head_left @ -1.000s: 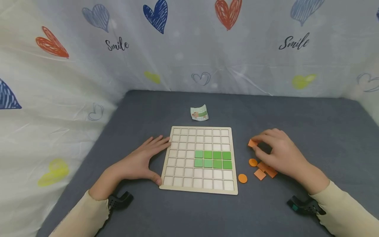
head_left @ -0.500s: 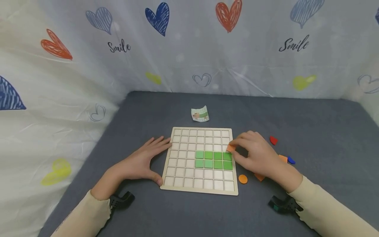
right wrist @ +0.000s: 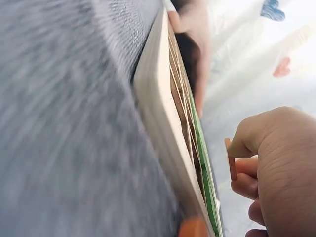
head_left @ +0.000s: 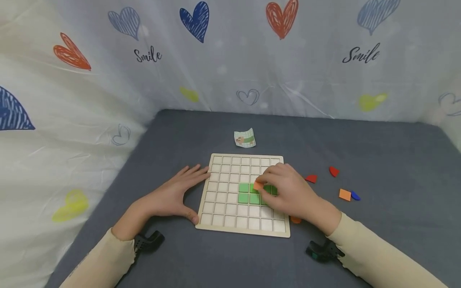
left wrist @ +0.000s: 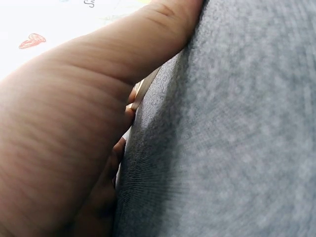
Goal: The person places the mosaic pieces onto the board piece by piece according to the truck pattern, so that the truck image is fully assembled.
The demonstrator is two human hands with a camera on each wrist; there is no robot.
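A wooden grid board (head_left: 220,219) lies on the dark cloth, with two rows of green square tiles (head_left: 243,198) set in its right part. My left hand (head_left: 165,194) is spread along the board's left edge, thumb at the near corner and fingertips at the side. Above the green tiles, my right hand (head_left: 288,188) pinches an orange square tile (head_left: 258,185) between thumb and fingers. In the right wrist view this orange tile (right wrist: 230,159) is held on edge, clear of the board. The right hand hides some of the green tiles and the board's right edge.
Right of the board lie two red pieces (head_left: 333,171), an orange square (head_left: 344,195) and a blue piece (head_left: 355,195). An orange round piece (head_left: 296,220) shows partly under the right wrist. A small picture card (head_left: 245,138) lies beyond the board. A heart-print curtain (head_left: 216,72) hangs behind.
My right hand has carried the orange square tile leftward from the loose pieces to over the green tiles. Red and blue pieces have come into view behind it. The left hand stays at the board.
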